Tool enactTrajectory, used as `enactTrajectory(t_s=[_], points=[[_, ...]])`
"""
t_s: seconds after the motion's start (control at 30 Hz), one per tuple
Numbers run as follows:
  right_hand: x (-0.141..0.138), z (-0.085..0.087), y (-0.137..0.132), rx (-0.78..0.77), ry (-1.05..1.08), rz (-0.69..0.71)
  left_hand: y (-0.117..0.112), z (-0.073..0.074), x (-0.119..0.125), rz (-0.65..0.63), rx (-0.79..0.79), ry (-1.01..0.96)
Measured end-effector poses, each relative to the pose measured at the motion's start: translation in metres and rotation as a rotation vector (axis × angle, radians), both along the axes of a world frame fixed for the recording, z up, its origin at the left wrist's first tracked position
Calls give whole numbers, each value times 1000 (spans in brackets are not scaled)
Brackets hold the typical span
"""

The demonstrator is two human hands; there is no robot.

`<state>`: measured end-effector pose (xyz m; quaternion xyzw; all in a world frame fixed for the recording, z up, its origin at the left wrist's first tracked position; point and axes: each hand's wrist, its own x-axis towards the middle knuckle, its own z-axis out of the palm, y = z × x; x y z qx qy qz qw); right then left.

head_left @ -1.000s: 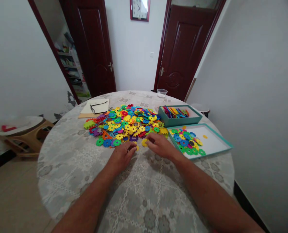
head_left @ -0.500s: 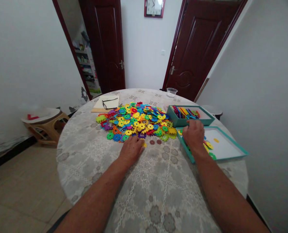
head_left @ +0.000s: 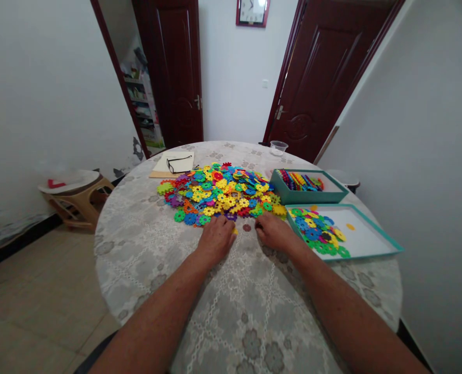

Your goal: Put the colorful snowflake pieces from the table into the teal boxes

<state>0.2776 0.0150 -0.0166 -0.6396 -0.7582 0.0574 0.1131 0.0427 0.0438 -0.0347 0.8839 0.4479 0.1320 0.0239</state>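
A heap of colourful flower-shaped plastic discs (head_left: 219,195) lies mid-table. At its front edge rests my left hand (head_left: 216,238), fingers curled, with a yellow disc (head_left: 235,231) showing at its thumb and fingertips. One brown disc (head_left: 247,227) lies flat on the cloth between my two hands. My right hand (head_left: 274,231) is pinched down just right of it; a dark brown bit shows at the fingertips, mostly hidden by them. Loose discs in green, blue and yellow (head_left: 312,232) lie in the left half of a teal-rimmed box lid (head_left: 365,239).
Behind the lid stands a teal box (head_left: 312,196) with rows of stacked discs. A clear plastic bowl (head_left: 278,148) sits at the far edge. Black-framed glasses (head_left: 179,165) lie on a notebook (head_left: 162,169) at the back left. A patterned cloth covers the round table (head_left: 231,311).
My right hand has moved left from the lid to the brown discs, uncovering the discs in the lid. It now covers one of the two brown discs. My left hand stays at the heap's edge.
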Motion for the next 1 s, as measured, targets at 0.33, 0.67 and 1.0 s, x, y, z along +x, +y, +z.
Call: enactTrajectory(t_s=[0.33,0.67,1.0], points=[[-9,-7,3,-74,464,134,1,-4,0,22,-32,-59],[-21,-11,15,-34,313,22,2,-4,2,68,1,-35],[-34,-21,7,-121,589,117,2,-3,1,61,-29,-63]])
